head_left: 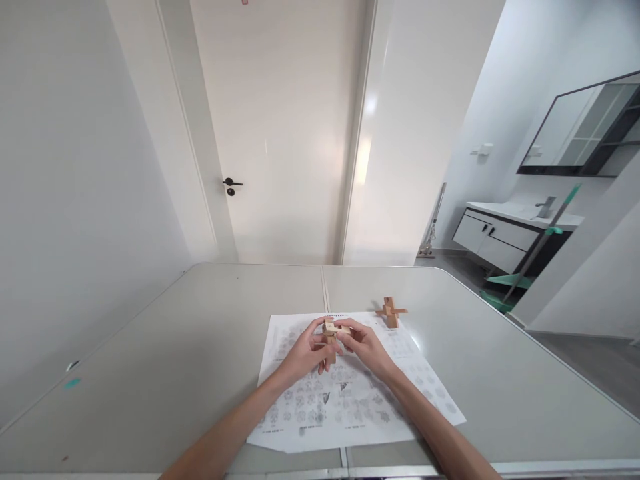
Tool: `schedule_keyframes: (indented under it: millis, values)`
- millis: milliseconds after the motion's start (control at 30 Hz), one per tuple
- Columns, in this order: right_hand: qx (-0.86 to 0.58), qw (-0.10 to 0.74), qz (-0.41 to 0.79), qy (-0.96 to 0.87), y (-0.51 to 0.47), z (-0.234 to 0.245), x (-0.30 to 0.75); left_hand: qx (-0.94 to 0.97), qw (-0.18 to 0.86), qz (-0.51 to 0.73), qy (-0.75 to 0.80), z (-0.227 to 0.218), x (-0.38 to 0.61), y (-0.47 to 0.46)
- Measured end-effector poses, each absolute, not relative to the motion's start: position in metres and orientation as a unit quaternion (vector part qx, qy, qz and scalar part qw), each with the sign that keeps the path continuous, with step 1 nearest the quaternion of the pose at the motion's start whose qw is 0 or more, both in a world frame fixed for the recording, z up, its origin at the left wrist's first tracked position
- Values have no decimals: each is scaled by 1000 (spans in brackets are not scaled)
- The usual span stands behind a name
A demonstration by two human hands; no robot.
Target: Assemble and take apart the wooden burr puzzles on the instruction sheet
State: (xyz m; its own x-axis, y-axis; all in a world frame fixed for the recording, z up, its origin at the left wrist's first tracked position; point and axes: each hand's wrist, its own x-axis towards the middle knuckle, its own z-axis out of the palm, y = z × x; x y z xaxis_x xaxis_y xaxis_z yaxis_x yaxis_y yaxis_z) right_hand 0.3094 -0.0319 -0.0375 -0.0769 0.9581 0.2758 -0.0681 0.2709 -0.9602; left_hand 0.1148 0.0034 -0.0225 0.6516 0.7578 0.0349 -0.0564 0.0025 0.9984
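Note:
Both hands hold a light wooden interlocking puzzle (330, 328) above a printed sheet. My left hand (313, 348) wraps round it from the left, thumb in front and fingers behind and below. From the right, my right hand (361, 341) pinches a piece that sticks out sideways from it. The hands hide part of the puzzle, so how its pieces fit cannot be made out. Under the hands lies the white sheet (350, 427), printed with rows of small grey diagrams. A second, browner wooden puzzle (391, 312) with crossed bars rests at the sheet's far right corner.
The grey folding table (175, 373) has a seam down its middle and a metal front edge. A teal mark (73, 383) is at its left. Beyond stands a white door (285, 133); to the right are a washbasin cabinet (495, 233) and a green broom (543, 247).

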Motion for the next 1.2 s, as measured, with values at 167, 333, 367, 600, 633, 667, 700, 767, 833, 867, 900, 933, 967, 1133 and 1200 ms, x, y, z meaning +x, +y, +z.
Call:
schedule_keyframes:
  millis: [167,333,367,600,633,667,700,767,833,867,900,933,967,1133,1200]
  values:
    - [-395,549,430,-598,-33,-35,309,644,635,319,283,-23,115,4]
    - [-416,586,428,-549,-31,-40,310,635,639,318,295,-26,115,5]
    - [-419,588,426,-546,-30,-41,310,637,638,315,295,-26,115,6]
    - [-419,582,419,-557,-31,-38,311,642,626,328,295,-22,114,5]
    - [-416,581,422,-557,-32,-37,311,643,625,329,296,-21,114,5]
    - [-413,582,426,-557,-32,-37,311,644,625,328,295,-21,114,5]
    - [-409,583,429,-555,-32,-37,311,645,625,327,295,-21,114,5]
    - [-403,585,436,-553,-33,-37,310,646,626,326,292,-23,114,5]
    - [-398,586,441,-551,-33,-38,310,647,628,325,287,-25,115,6]
    - [-397,587,442,-550,-33,-38,309,647,628,325,286,-26,115,6]
    - [-397,588,442,-549,-34,-38,309,646,629,325,285,-27,115,7]
    - [-397,589,442,-548,-33,-38,309,645,630,325,285,-28,115,7]
    - [-398,590,441,-546,-33,-38,308,644,631,325,285,-29,115,7]
    - [-398,595,437,-545,-33,-40,308,641,633,325,287,-28,114,7]
    - [-397,595,434,-547,-32,-41,308,645,634,320,282,-28,114,7]
